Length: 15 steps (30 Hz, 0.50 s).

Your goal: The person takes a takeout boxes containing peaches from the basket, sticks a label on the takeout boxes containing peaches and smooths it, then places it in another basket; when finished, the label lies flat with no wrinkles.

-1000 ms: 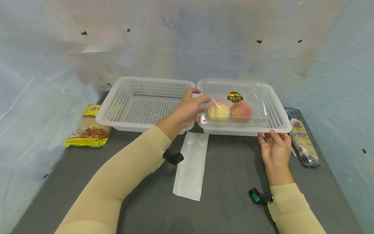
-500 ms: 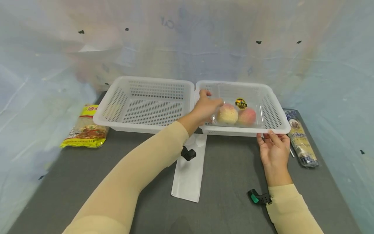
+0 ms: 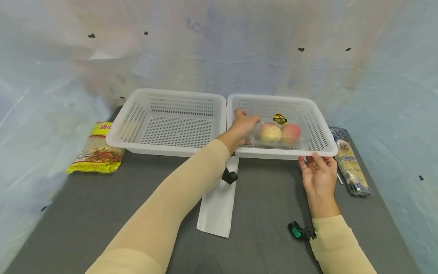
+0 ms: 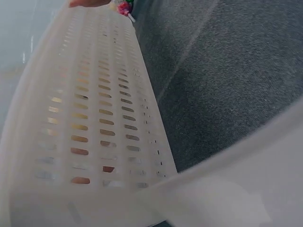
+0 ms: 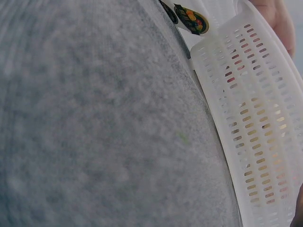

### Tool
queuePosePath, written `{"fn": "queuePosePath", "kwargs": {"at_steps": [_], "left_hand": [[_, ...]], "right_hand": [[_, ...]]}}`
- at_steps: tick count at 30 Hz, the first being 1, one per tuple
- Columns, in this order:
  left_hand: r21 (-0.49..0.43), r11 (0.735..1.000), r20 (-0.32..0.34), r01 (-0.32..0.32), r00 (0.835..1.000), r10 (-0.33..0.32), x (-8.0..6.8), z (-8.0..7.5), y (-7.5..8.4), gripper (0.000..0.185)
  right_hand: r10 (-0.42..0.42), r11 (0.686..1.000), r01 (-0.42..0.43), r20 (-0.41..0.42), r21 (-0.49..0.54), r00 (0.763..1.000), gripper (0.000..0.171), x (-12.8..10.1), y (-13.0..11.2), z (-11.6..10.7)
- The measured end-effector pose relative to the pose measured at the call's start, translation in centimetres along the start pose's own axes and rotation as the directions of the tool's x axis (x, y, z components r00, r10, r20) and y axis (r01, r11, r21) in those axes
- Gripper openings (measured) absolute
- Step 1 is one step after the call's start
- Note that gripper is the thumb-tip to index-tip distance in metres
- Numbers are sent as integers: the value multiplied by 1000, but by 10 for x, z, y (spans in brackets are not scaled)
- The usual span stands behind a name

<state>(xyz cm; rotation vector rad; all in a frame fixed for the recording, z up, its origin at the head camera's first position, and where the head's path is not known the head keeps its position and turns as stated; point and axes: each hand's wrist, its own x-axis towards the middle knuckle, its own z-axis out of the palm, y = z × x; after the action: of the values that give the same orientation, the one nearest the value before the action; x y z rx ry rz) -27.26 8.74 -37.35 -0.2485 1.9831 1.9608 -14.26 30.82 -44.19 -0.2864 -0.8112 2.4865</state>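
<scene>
A clear plastic fruit box (image 3: 280,119) with a dark label lies inside the right-hand white basket (image 3: 273,152). Through its plastic show two peaches, a yellowish one (image 3: 269,133) and a redder one (image 3: 291,133). My left hand (image 3: 241,127) reaches over the basket's left side and grips the box's left end; some fingertips are hidden. With thumb and fingers, my right hand (image 3: 319,178) pinches the basket's front rim near the right corner. In both wrist views the slotted basket wall (image 4: 99,109) appears close up.
A second white basket (image 3: 178,131) stands directly to the left. Yellow-ended food bag (image 3: 97,150) lies at far left, a blue-and-gold packet (image 3: 350,161) at far right. White paper sleeve (image 3: 216,213) lies in front on the grey table (image 3: 267,220). Plastic sheeting hangs behind.
My left hand has moved right and lowered the fruit box from above the rim down into the right-hand basket. My right hand has stayed on the basket's rim.
</scene>
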Motion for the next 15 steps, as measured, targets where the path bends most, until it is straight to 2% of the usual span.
{"fn": "queuePosePath", "kwargs": {"at_steps": [3,8,11,15], "left_hand": [[18,1000,19,19,1000,-19,3,0,-1,79],[55,997,105,55,993,-60,4,-3,-2,102],[66,997,140,50,988,-59,3,-4,-2,101],[70,997,161,13,987,-24,0,-3,-1,93]], "right_hand": [[9,1000,-9,3,-5,1000,59,0,0,0],[14,1000,-14,16,-3,1000,62,0,0,0],[13,1000,-13,16,-13,1000,62,-1,0,0],[7,1000,-7,3,-20,1000,61,-1,-1,0]]}}
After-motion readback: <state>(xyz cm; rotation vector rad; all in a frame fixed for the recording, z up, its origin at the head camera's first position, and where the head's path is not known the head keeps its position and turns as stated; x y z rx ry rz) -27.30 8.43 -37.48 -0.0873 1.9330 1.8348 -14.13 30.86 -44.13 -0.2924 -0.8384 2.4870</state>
